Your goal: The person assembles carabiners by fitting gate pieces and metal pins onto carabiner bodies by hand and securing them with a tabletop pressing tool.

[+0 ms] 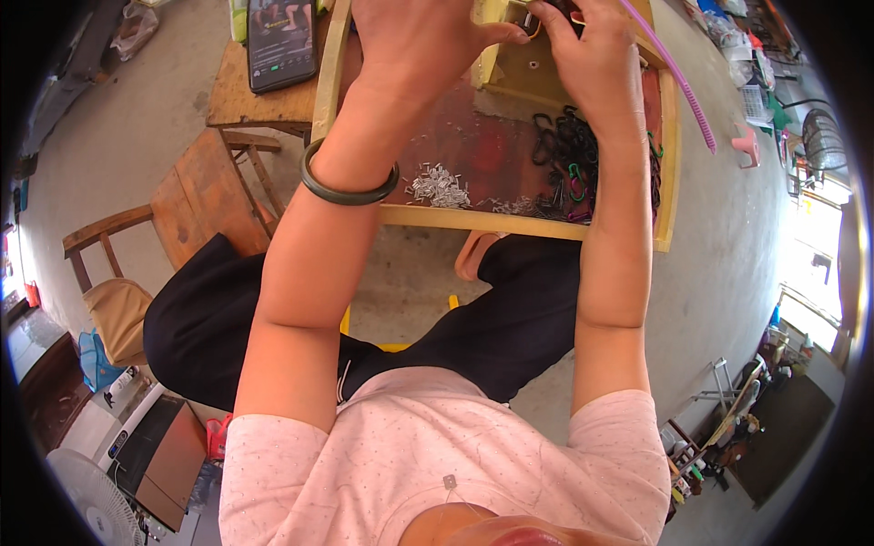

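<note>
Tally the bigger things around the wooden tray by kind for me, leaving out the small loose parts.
Shallow wooden tray with a clear bottom: 1
Black smartphone with its screen lit: 1
Dark green bangle on the left wrist: 1
Pink ridged plastic strip: 1
Brown wooden chair: 1
Total: 5

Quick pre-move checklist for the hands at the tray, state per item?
1. Both hands at the small part at the top edge: left hand and right hand meet there: ok.
2. Grip on the part: mostly hidden: cannot tell.
3. Small metal pieces in the wooden tray: ok.
4. Dark clips piled in tray: ok.
5. Pink ribbed strip clear of the fingers: cannot tell.
</note>
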The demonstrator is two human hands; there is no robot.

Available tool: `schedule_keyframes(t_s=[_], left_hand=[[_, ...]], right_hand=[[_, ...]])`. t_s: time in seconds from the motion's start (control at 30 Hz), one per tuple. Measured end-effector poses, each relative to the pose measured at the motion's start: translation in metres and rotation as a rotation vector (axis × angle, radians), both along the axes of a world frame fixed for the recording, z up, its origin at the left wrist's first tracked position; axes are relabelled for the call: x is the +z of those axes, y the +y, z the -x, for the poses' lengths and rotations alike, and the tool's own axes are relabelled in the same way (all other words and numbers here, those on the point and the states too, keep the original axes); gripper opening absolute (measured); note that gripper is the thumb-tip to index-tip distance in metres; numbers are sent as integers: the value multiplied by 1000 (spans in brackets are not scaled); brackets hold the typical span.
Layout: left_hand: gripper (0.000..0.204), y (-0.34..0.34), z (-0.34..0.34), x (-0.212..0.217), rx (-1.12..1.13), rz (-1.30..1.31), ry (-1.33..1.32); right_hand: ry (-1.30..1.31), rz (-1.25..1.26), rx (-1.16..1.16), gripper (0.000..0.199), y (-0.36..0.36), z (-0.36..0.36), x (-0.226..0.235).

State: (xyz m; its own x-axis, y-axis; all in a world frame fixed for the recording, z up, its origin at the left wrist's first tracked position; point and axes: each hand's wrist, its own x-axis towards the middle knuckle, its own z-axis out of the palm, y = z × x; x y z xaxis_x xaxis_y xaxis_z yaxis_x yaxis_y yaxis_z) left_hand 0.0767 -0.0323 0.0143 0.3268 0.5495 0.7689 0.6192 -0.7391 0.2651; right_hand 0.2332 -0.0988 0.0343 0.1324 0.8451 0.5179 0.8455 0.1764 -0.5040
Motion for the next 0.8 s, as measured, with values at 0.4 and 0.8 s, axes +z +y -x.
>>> schedule_keyframes(t_s=[0.4,0.8], left_hand=[[59,-6,-2,9,41,78,127],[101,-21,-12,-8,130,1,48]], right_hand=[[-10,-17,-83,19,5,2,-6],[-201,-73,-74,20,-14,-1,3]])
